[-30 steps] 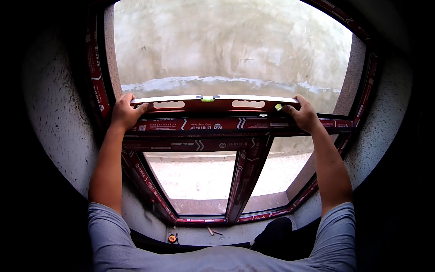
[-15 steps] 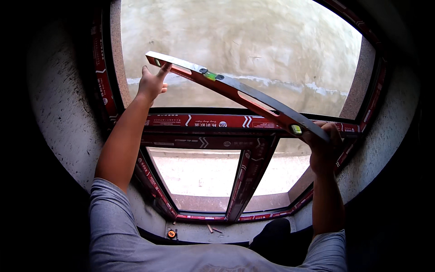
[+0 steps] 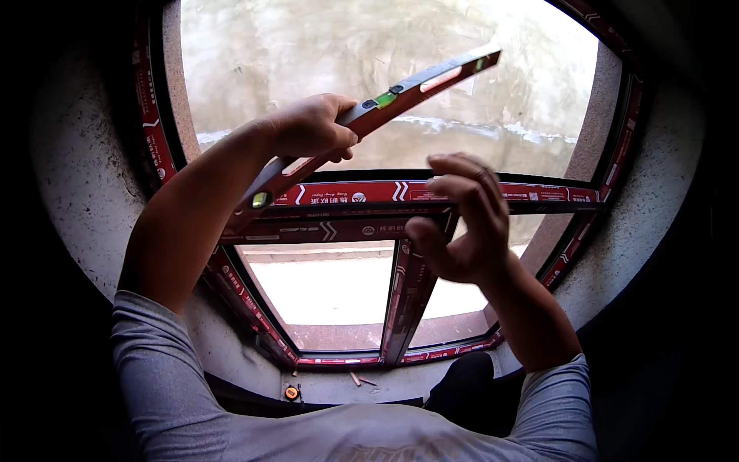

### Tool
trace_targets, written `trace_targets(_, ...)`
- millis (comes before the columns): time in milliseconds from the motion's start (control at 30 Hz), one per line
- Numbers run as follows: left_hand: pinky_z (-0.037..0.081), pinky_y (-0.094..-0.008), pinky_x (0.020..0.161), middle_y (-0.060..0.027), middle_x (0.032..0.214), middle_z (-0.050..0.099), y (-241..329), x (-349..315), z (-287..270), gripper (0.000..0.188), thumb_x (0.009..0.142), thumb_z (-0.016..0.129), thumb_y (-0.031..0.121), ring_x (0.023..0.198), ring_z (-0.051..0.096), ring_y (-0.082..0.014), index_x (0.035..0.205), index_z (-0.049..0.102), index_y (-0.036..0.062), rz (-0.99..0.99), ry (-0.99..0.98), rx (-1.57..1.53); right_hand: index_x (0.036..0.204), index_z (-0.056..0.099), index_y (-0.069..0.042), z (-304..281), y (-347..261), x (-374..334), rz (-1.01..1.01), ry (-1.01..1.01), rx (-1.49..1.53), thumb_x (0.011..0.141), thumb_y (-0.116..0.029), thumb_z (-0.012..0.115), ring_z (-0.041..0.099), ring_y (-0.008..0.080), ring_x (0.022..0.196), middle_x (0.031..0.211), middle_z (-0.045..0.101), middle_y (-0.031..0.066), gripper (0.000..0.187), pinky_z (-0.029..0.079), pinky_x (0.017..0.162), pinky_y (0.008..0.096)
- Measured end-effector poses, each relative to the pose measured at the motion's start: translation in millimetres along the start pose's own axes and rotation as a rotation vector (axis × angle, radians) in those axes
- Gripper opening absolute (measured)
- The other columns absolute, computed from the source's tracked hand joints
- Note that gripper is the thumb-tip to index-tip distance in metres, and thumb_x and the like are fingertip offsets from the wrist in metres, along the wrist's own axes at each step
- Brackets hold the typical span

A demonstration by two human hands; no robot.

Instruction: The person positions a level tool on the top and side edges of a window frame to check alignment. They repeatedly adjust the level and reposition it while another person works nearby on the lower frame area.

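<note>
The left hand (image 3: 315, 127) is holding a red spirit level (image 3: 416, 91) on a slant before the upper opening of a window frame (image 3: 150, 96), its fingers clamping around the level's body left of the middle vial; the level's right end is pointing up toward the opening's upper right corner, while its left end is dipping across the crossbar (image 3: 339, 192). The right hand (image 3: 473, 231) is standing below the level and clear of it, its fingers curling loosely and spreading apart. Printed red film is covering the frame, and a mullion (image 3: 402, 300) is dividing its lower part. Outside, a beige wall (image 3: 323, 46) is showing a ragged white streak. Near the left corner of the pale sill (image 3: 327, 394), an orange and black tape measure (image 3: 292, 393) is resting, and two small reddish sticks (image 3: 355, 379) are lying nearer the middle; a dark-clothed knee (image 3: 466, 381) is hiding the sill toward its right corner
</note>
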State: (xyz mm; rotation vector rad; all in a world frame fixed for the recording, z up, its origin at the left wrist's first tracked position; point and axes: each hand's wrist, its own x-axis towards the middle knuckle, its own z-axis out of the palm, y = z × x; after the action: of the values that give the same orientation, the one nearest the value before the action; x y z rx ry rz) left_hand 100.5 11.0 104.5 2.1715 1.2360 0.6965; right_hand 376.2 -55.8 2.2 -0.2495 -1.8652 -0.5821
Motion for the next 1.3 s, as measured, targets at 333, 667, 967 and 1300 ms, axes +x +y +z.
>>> trace_targets(333, 0.051, -0.0449, 0.078, -0.0203, 0.087, 0.069, -14.2, 2.3, 2.6, 0.020, 0.091, 0.066, 0.005, 0.081, 0.065, -0.0300, 0.110, 0.065, -0.0003, 0.176, 0.174, 0.553, 0.090, 0.071, -0.005, -54.6, 144.2, -0.8, 0.626, -0.622, -0.483, 0.079, -0.090, 0.063, 0.074, 0.0384, 0.083, 0.075, 0.071, 0.0177, 0.086, 0.054, 0.086, 0.0509)
trace_targets(667, 0.054, -0.0465, 0.078, -0.0200, 0.090, 0.073, -114.5, -72.9, -22.7, 0.055, 0.091, 0.076, 0.058, 0.088, 0.071, -0.0355, 0.097, 0.070, 0.0037, -0.113, 0.563, 0.691, 0.092, 0.071, -0.005, -8.7, 153.0, -18.6, 0.706, -0.639, -0.371, 0.082, -0.069, 0.077, 0.071, 0.0424, 0.094, 0.091, 0.073, 0.0210, 0.065, 0.054, 0.081, 0.0497)
trace_targets(967, 0.057, -0.0443, 0.085, -0.0188, 0.103, 0.071, -149.4, -95.3, -28.9, 0.086, 0.077, 0.070, 0.086, 0.099, 0.071, -0.0353, 0.100, 0.069, 0.0029, -0.259, 0.751, 0.740, 0.095, 0.072, 0.000, -30.7, 163.9, -25.8, 0.767, -0.627, -0.367, 0.083, -0.058, 0.084, 0.073, 0.0349, 0.090, 0.092, 0.074, 0.0212, 0.061, 0.056, 0.082, 0.0435)
trace_targets(1300, 0.057, -0.0449, 0.091, -0.0212, 0.110, 0.074, -140.6, -90.7, -22.2, 0.088, 0.075, 0.074, 0.084, 0.106, 0.072, -0.0360, 0.108, 0.069, 0.0026, -0.379, 0.771, 0.626, 0.130, 0.057, 0.000, -61.8, 185.2, -77.8, 0.964, -0.473, -0.243, 0.086, -0.058, 0.083, 0.073, 0.0341, 0.105, 0.114, 0.073, 0.0238, 0.077, 0.057, 0.092, 0.0425)
